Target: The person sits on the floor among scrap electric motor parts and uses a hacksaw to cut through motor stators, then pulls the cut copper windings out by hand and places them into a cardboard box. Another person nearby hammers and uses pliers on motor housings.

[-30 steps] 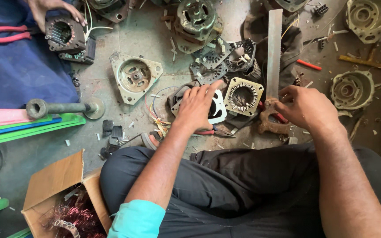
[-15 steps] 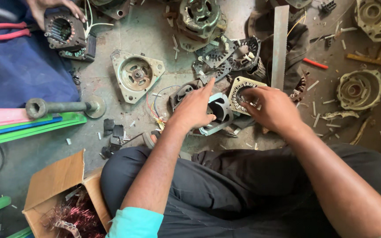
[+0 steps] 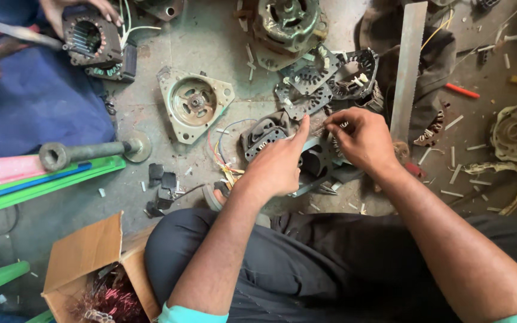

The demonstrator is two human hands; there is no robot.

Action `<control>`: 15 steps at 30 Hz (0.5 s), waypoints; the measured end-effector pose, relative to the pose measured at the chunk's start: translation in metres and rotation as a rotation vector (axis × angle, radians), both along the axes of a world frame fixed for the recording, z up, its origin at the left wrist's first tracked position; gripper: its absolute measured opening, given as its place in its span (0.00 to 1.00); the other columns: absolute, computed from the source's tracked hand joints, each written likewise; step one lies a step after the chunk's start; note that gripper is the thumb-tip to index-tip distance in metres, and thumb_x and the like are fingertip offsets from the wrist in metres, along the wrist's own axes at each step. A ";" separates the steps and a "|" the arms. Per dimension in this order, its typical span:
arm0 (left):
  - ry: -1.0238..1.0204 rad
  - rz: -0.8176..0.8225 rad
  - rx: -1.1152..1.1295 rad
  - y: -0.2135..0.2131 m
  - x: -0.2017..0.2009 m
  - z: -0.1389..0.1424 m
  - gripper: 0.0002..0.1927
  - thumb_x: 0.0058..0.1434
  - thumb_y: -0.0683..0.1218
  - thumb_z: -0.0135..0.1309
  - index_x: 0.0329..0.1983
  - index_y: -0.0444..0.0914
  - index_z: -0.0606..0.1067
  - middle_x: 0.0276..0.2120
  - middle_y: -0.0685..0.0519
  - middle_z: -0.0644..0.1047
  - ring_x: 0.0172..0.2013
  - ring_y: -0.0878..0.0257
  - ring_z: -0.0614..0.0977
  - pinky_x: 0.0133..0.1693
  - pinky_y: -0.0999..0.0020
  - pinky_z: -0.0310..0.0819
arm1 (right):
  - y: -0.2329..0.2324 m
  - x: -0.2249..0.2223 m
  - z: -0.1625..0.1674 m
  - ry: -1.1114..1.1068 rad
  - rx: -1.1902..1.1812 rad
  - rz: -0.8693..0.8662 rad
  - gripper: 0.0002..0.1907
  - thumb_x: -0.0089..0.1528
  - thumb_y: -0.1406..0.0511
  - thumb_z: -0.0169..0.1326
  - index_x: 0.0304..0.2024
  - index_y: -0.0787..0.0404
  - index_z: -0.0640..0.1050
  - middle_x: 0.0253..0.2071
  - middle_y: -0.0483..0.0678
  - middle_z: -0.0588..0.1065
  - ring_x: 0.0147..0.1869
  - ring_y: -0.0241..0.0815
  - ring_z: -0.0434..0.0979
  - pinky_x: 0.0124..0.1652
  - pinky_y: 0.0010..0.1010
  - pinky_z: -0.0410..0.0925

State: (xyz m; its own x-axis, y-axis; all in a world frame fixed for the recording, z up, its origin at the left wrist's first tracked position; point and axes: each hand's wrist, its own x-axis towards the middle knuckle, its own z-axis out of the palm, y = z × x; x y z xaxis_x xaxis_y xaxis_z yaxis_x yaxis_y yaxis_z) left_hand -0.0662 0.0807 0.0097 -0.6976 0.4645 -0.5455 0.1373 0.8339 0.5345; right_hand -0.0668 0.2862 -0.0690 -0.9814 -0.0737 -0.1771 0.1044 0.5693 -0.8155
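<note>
Motor stator (image 3: 315,161), a dark ring of metal laminations with its housing, lies on the concrete floor (image 3: 210,48) at the middle of the frame, just above my crossed legs. My left hand (image 3: 279,164) rests on its left side, index finger stretched up and to the right, the other fingers curled loosely over the part; it clamps nothing that I can see. My right hand (image 3: 360,140) sits at the stator's upper right edge, thumb and forefinger pinched together on something small at the rim, too fine to tell whether it is wire or a sliver of insulation. The two hands nearly meet above the bore, fingertip to fingertip. The stator lies flat, bore facing up toward me, directly under and between both hands; the right is the nearer to the pinched spot. Coloured wires (image 3: 222,164) trail out from it to the left. A triangular end cover (image 3: 194,104) lies further left, a long flat metal bar (image 3: 407,72) stands upward in the frame just right of my right hand, and a cardboard box (image 3: 91,263) of copper winding sits at lower left. Another person's hand (image 3: 82,9) holds a second stator at the upper left.
</note>
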 end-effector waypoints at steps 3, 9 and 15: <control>-0.013 -0.008 0.001 0.003 -0.003 0.005 0.55 0.53 0.36 0.56 0.78 0.37 0.38 0.37 0.33 0.79 0.39 0.37 0.81 0.45 0.46 0.75 | 0.003 -0.008 0.005 -0.072 0.026 0.053 0.12 0.60 0.65 0.62 0.46 0.58 0.82 0.40 0.49 0.81 0.35 0.45 0.82 0.38 0.36 0.73; -0.043 -0.040 -0.006 0.013 0.011 0.013 0.53 0.54 0.35 0.53 0.79 0.34 0.39 0.37 0.32 0.80 0.38 0.36 0.82 0.46 0.47 0.76 | 0.011 -0.011 0.009 0.246 0.312 0.278 0.18 0.56 0.71 0.58 0.50 0.59 0.81 0.49 0.51 0.78 0.52 0.56 0.76 0.51 0.43 0.70; 0.144 -0.078 0.038 0.017 0.037 -0.009 0.45 0.48 0.32 0.54 0.72 0.28 0.55 0.54 0.30 0.74 0.45 0.37 0.81 0.46 0.49 0.77 | 0.006 -0.009 -0.006 0.369 0.353 0.390 0.19 0.56 0.66 0.61 0.51 0.61 0.79 0.51 0.50 0.77 0.57 0.53 0.75 0.54 0.41 0.70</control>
State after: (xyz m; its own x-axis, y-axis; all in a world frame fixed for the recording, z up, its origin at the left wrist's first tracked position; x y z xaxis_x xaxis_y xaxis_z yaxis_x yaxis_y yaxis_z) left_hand -0.0287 0.0973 0.0004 -0.7281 0.5389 -0.4236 0.2785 0.7973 0.5356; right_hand -0.0757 0.2918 -0.0746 -0.8953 -0.4366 0.0884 -0.4163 0.7494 -0.5149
